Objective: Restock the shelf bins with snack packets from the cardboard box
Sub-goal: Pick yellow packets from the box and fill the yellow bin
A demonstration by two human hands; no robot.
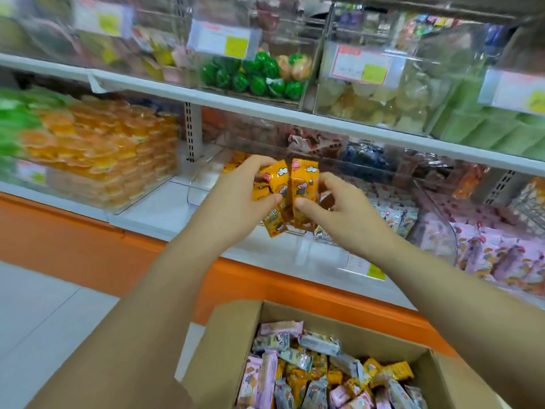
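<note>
Pinching glossy orange packets [303, 180], perhaps cartoon-printed.

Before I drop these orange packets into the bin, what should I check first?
1. Grip of the left hand on the orange packets: ok.
2. Grip of the right hand on them: ok.
3. Both hands up at the clear bin: ok.
4. Room left in that bin: cannot tell, the hands hide it.
5. The cardboard box open below, with more packets in it: ok.
</note>
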